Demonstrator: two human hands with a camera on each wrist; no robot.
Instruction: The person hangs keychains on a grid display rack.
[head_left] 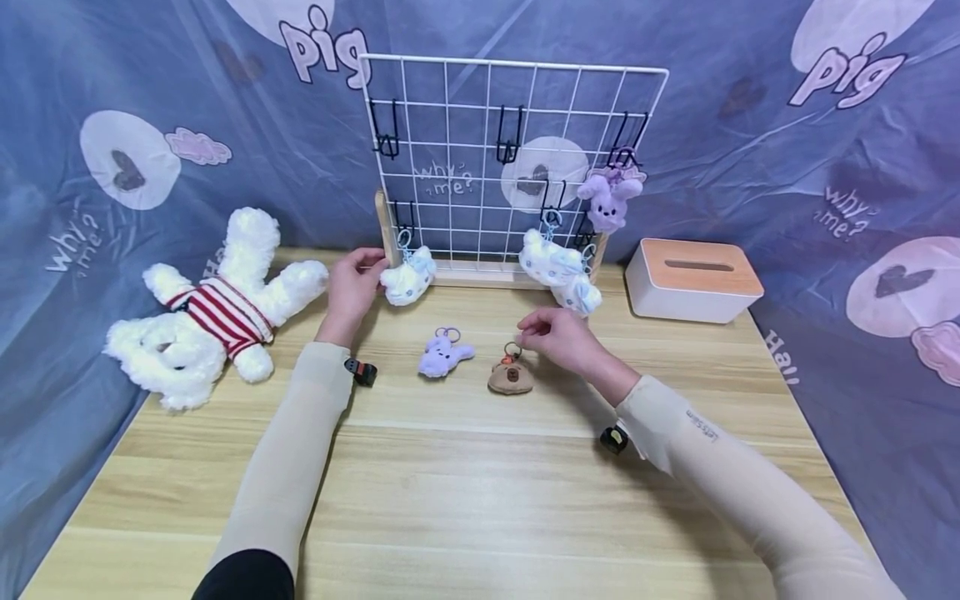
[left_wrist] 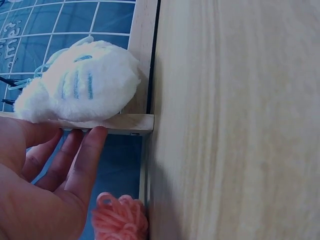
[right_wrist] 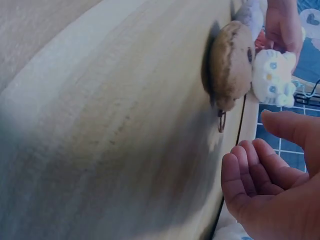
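In the head view my left hand (head_left: 355,287) is at the left wooden post (head_left: 386,229) of a white wire grid rack (head_left: 487,125). Its fingertips touch the post's edge beside a hanging white cat plush keychain (left_wrist: 90,82). My right hand (head_left: 566,340) hovers over the table with thumb and fingers apart, holding nothing. Close to those fingertips lies a brown capybara plush keychain (head_left: 511,377), its metal ring (right_wrist: 222,122) towards the rack. A lilac plush keychain (head_left: 442,357) lies to its left.
Two more white cat plush keychains (head_left: 546,257) and a purple plush keychain (head_left: 606,204) hang at the rack's right. Black hooks (head_left: 508,137) sit on the grid. A white teddy bear (head_left: 168,354) lies left; a wood-topped tissue box (head_left: 693,283) stands right. Coral yarn (left_wrist: 120,217) shows below the post.
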